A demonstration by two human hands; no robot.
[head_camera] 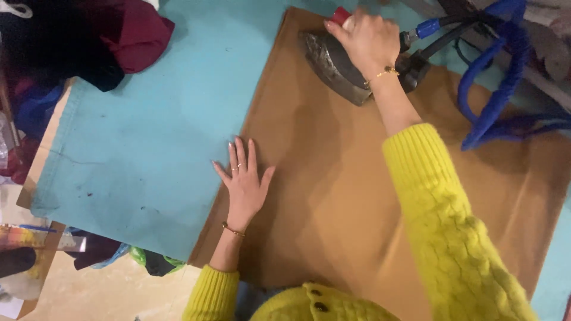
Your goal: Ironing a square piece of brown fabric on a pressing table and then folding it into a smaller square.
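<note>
Two hands at work — left hand point(245, 181) flat, fingers spread on smooth tan cloth point(333, 196), right hand point(367, 37) gripping metal iron point(333, 62).

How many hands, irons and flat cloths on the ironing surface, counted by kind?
Hands: 2, left hand flat on the brown cloth, right hand gripping the iron
Irons: 1, grey iron
Flat cloths: 2, brown cloth and turquoise cover
Total: 5
</note>
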